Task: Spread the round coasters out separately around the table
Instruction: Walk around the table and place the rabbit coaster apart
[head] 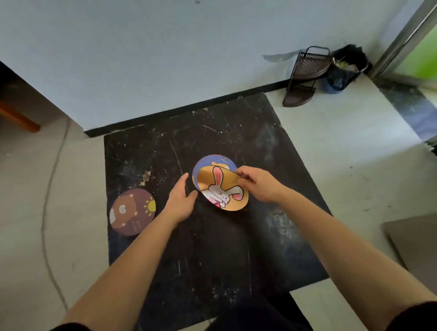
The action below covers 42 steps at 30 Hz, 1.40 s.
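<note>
A head-worn camera looks down at a square black table (215,240), its top scuffed and flecked with pale marks, pushed against a pale blue wall (157,55). Two bare forearms reach in from the bottom of the view.

Near the middle of the table lies a small pile of round coasters. The top one, an orange coaster with a white rabbit (222,190), is tilted, its far right edge lifted off the pile. The right hand (258,186) pinches that raised edge between thumb and fingertips. Beneath it a blue coaster (205,163) shows as a crescent at the far side; a scrap of orange print is visible on it, too little to identify.

The left hand (181,199) rests just to the left of the pile, fingers loosely spread and empty. Its thumb tip is at the near left rim of the rabbit coaster; I cannot tell whether it touches.

A third coaster, brown with a bear face and a yellow sun (132,212), lies flat by itself at the table's left edge, well apart from the pile.

On the light floor beyond the table's far right corner stand a dark wire corner rack (306,74) and, just beside it, a black bin bag (346,67).
</note>
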{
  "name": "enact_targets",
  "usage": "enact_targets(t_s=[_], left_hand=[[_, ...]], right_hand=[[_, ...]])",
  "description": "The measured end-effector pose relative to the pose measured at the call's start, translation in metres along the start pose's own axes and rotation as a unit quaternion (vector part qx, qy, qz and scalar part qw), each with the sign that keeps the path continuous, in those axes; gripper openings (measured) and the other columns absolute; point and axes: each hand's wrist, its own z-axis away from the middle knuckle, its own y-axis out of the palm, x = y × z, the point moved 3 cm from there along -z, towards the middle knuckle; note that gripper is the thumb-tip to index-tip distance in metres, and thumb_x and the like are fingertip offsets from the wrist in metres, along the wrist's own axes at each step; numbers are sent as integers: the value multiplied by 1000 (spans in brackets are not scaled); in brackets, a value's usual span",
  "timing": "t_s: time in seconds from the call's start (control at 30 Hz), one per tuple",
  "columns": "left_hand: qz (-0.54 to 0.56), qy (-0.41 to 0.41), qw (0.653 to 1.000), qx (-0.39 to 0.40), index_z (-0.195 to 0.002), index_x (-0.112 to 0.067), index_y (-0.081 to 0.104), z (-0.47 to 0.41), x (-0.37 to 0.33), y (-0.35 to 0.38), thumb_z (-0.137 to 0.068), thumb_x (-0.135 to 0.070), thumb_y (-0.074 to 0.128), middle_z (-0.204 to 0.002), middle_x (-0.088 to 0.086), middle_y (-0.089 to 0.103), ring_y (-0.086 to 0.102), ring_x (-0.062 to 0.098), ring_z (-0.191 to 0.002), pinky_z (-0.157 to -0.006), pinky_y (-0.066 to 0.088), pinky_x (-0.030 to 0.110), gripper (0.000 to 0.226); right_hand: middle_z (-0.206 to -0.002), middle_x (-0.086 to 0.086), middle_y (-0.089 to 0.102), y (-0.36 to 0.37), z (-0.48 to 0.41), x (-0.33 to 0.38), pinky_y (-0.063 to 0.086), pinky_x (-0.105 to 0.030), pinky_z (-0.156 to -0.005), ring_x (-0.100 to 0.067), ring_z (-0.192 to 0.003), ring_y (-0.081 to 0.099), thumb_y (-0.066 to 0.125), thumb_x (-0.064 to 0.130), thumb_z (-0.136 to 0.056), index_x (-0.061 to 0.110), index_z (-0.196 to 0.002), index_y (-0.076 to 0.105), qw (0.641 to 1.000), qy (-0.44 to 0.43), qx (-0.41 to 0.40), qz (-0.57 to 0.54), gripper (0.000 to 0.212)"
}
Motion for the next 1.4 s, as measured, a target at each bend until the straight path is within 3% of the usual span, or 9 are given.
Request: enact_targets(t_s=[0.17, 0.33, 0.43, 0.5, 0.67, 0.9, 1.07, 1.23, 1.4], left_hand=[[99, 25, 994, 34, -141, -21, 44, 36, 15, 8, -100, -12, 48, -139, -3, 51, 48, 18, -127, -102, 39, 32, 42], [259, -53, 963, 58, -117, -15, 58, 72, 44, 26, -102, -18, 47, -114, 9, 70, 68, 25, -103, -75, 59, 39, 19], [329, -98, 937, 69, -119, -12, 57, 93, 62, 44, -102, -16, 46, -110, 10, 71, 70, 24, -95, -69, 58, 37, 20], [368, -134, 918, 70, -117, -14, 56, 104, 73, 55, -102, -14, 45, -107, 8, 70, 69, 23, -94, -68, 56, 38, 19], [298, -230, 926, 34, -112, -14, 59, 122, 114, 82, -98, -9, 51, -99, 7, 70, 69, 21, -88, -64, 57, 33, 17], [206, -319, 925, -28, -111, -9, 65, 135, 161, 115, -88, -9, 69, -98, 12, 71, 70, 25, -85, -75, 61, 39, 23], [133, -319, 936, -65, -97, -15, 61, 144, 172, 118, -83, -12, 71, -76, 4, 68, 69, 18, -68, -72, 63, 42, 17], [97, -314, 942, -69, -83, -23, 62, 145, 178, 118, -84, -17, 73, -93, 6, 70, 69, 23, -88, -80, 61, 44, 13], [88, -310, 944, -72, -86, -22, 65, 146, 180, 119, -84, -17, 73, -95, 6, 71, 69, 24, -88, -78, 62, 44, 9]], right_hand=[[-103, 6, 64, 8, 38, 17, 47, -26, -82, -14, -97, 61, 52, 22, -100, 21, -112, 62, 1000, -19, 15, -9, 16], [-110, 4, 66, 33, 76, 2, 48, -24, -76, -12, -97, 62, 58, 39, -97, 22, -122, 62, 978, 80, -123, -146, 31], [-104, -5, 70, 64, 99, -20, 48, -24, -60, -15, -79, 62, 62, 46, -92, 18, -121, 63, 950, 190, -48, -243, 40], [-104, -12, 73, 84, 112, -35, 47, -24, -56, -15, -73, 63, 64, 30, -94, 14, -120, 63, 941, 219, -12, -257, 30], [-84, -8, 70, 131, 129, -68, 49, -22, -54, -11, -64, 61, 59, 8, -96, 9, -117, 69, 946, 221, -33, -233, 23], [-82, 5, 68, 181, 131, -105, 57, -37, -84, -18, -86, 68, 65, 15, -92, 18, -129, 61, 959, 248, -37, -133, 38], [-80, 13, 64, 194, 130, -118, 44, -25, -77, -15, -90, 63, 64, 18, -92, 25, -124, 62, 960, 251, -61, -107, 33], [-77, 16, 64, 196, 133, -122, 44, -21, -64, -3, -75, 59, 62, 18, -92, 28, -119, 64, 964, 246, -60, -86, 29], [-82, 7, 70, 194, 137, -123, 49, -26, -71, -14, -83, 64, 63, 16, -92, 25, -120, 62, 968, 236, -40, -69, 29]])
